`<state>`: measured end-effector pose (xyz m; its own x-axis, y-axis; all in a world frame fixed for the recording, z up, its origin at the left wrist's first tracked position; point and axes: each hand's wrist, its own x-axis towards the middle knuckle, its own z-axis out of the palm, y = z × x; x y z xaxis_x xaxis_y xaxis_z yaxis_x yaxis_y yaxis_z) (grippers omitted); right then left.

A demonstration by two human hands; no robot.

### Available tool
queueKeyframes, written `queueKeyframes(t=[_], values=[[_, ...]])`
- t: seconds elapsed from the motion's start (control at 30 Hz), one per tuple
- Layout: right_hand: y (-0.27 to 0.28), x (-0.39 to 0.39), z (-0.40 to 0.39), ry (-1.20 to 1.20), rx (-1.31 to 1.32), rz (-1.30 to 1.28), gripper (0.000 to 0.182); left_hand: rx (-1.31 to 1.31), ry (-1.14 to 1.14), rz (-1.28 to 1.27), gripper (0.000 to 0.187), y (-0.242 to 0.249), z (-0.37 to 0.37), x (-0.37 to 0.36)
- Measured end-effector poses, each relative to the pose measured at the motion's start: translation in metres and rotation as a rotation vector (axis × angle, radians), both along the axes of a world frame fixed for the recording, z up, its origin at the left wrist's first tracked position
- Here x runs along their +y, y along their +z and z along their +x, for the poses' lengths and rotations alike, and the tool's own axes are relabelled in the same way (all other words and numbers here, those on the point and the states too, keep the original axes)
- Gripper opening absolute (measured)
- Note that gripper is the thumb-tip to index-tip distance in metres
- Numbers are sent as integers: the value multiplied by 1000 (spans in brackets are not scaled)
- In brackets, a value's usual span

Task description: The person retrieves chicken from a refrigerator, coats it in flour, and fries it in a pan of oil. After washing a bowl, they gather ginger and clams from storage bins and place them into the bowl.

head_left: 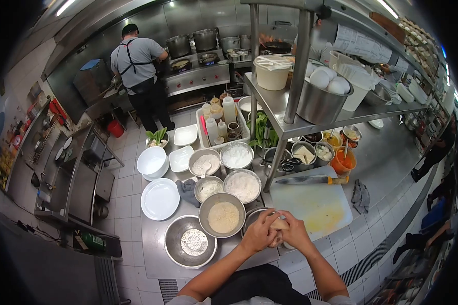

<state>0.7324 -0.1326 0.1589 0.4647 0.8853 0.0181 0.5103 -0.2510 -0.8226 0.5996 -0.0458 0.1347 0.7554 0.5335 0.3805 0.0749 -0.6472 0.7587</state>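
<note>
My left hand (258, 235) and my right hand (295, 233) are cupped together, fingers wrapped round a pale beige lump (278, 224). Its exact kind I cannot tell. Just beneath them is a metal bowl (250, 217), mostly hidden by my left hand. To the left of it stands a steel bowl (204, 202) of yellowish crumbs (224, 217). A steel colander (175, 257) with a perforated bottom sits nearest the front edge. Behind the crumbs are bowls of white powder (242, 185) and of pale flour (209, 189).
Right of my hands lies a stained white cutting board (290, 201) with a knife (305, 180) along its back. A grey cloth (361, 197) lies beside it. White plates (160, 199) stand left. A metal shelf post (291, 86) rises ahead. A person (137, 58) works at the stove.
</note>
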Motion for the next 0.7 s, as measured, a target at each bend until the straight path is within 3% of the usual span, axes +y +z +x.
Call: queueKeyframes(t=[0.07, 0.2, 0.27, 0.33, 0.4, 0.47, 0.5, 0.53, 0.57, 0.6, 0.67, 0.7], values=[[-1, -4, 11, 31, 220, 71, 32, -72, 25, 102, 46, -3, 11, 2], [-42, -7, 39, 90, 335, 97, 33, -167, 146, -141, 36, -30, 21, 3], [-48, -4, 42, 94, 658, 99, 37, -188, 260, -683, 36, -26, 22, -1], [-54, -1, 43, 67, 813, 125, 36, -257, 279, -843, 29, -39, 28, -3], [-57, 3, 40, 36, 965, 164, 35, -588, 500, -1313, 24, -35, 39, -7], [-56, 5, 33, -5, 1101, 266, 34, -463, 530, -1357, 23, -38, 38, -10], [-53, 7, 29, 0, 1100, 258, 34, -535, 369, -1636, 28, -40, 33, -11], [-47, 9, 25, 91, 843, 215, 34, -606, 187, -1905, 35, -34, 28, -13], [-40, 10, 22, 178, 588, 173, 34, -532, 161, -1930, 44, -13, 23, -15], [-27, 9, 19, 183, 593, 168, 34, -536, 171, -1932, 44, -15, 18, -16], [8, 10, 16, 421, -172, 133, 39, -473, 159, -1964, 40, -19, 11, -15], [19, 11, 14, 425, -173, 133, 39, -477, 160, -1963, 40, -21, 10, -13]])
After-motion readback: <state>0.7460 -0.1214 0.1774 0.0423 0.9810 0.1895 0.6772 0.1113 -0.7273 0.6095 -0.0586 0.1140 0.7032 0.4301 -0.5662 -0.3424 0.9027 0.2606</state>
